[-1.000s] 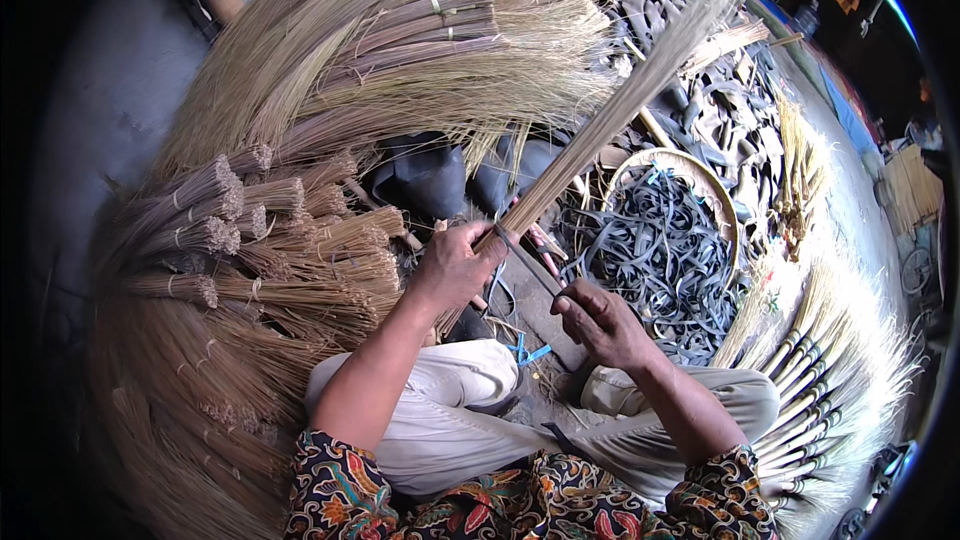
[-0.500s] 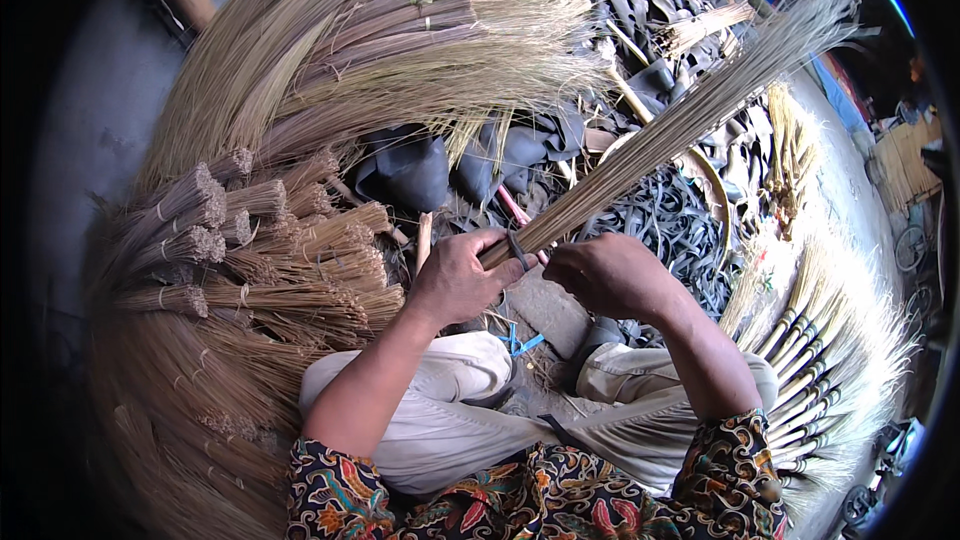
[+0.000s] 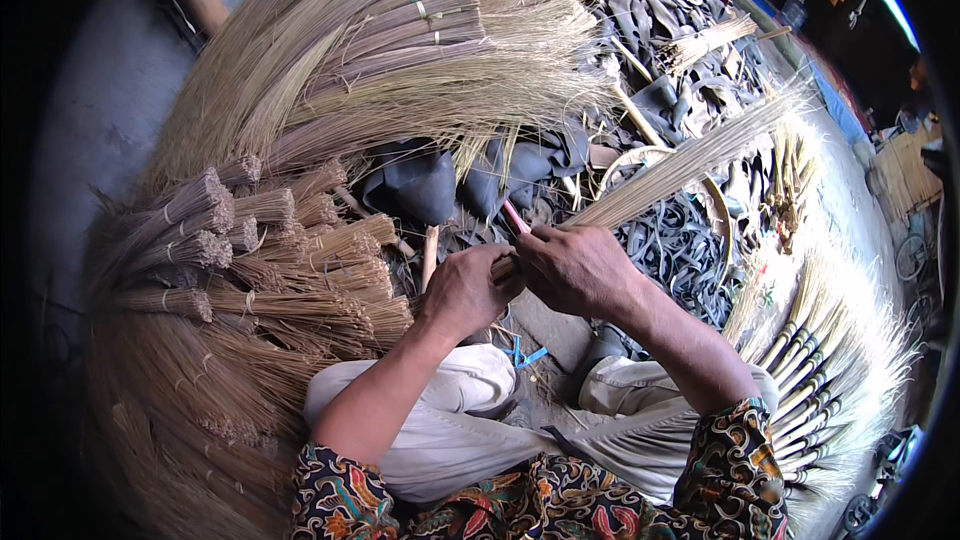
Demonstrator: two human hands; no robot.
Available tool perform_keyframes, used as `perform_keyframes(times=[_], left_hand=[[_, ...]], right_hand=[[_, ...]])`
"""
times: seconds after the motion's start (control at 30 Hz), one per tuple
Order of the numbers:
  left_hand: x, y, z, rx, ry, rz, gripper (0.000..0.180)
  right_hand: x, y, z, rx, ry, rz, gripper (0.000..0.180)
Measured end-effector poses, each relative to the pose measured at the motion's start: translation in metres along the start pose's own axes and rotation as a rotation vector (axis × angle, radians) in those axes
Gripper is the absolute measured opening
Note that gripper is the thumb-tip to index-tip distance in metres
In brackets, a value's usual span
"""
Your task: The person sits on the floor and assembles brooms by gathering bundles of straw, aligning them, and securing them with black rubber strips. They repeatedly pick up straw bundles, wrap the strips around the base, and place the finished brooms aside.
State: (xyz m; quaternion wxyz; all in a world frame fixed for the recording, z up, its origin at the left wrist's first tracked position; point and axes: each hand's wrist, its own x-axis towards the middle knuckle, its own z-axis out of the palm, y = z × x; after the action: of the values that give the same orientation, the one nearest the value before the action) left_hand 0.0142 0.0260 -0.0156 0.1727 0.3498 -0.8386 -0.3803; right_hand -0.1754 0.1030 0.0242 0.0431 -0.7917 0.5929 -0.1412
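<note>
A long bundle of thin broom-grass stalks slants from my hands up to the far right, its feathery end outermost. My left hand is closed round the lower, cut end of it. Against the left hand's fingers and across the bundle, my right hand is closed too. Its curled fingers hide whatever they pinch, and the two hands cover most of the binding spot. A pink rod-like handle shows just beyond the right hand's knuckles.
Large grass sheaves lie at the far left, with tied stalk bundles nearer. Black rubber pieces and a heap of rubber strips lie ahead. Finished brooms are stacked at the right; a blue strip lies between my legs.
My right hand has moved up and left onto the bundle, against my left hand. The bundle's feathery end has swung lower and rightward. The dark band seen round the stalks is now covered.
</note>
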Motion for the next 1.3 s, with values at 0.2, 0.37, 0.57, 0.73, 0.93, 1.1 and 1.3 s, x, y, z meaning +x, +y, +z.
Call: perform_keyframes(times=[0.2,0.37,0.57,0.73,0.93,1.1,1.3], left_hand=[[0.011,-0.002,-0.004,-0.565,-0.115,-0.368,0.039],[0.015,0.001,-0.001,-0.881,-0.037,-0.225,0.04],[0.02,0.0,0.005,-0.858,0.091,-0.17,0.036],[0.022,0.001,0.008,-0.853,0.126,-0.149,0.036],[0.016,0.005,0.01,-0.814,0.063,-0.159,0.036],[0.015,0.003,0.014,-0.842,0.083,-0.019,0.039],[0.028,0.034,0.012,-0.712,0.119,0.132,0.05]], right_hand=[[-0.018,0.005,0.014,0.511,0.154,0.176,0.017],[-0.022,-0.009,0.041,0.582,0.377,0.194,0.015],[-0.013,-0.023,0.05,0.41,0.559,0.338,0.023],[-0.007,-0.029,0.053,0.335,0.637,0.318,0.025],[-0.005,-0.026,0.048,0.223,0.62,0.418,0.024],[-0.015,-0.009,0.038,0.305,0.46,0.299,0.03],[-0.031,-0.047,0.061,1.281,0.348,0.409,0.068]])
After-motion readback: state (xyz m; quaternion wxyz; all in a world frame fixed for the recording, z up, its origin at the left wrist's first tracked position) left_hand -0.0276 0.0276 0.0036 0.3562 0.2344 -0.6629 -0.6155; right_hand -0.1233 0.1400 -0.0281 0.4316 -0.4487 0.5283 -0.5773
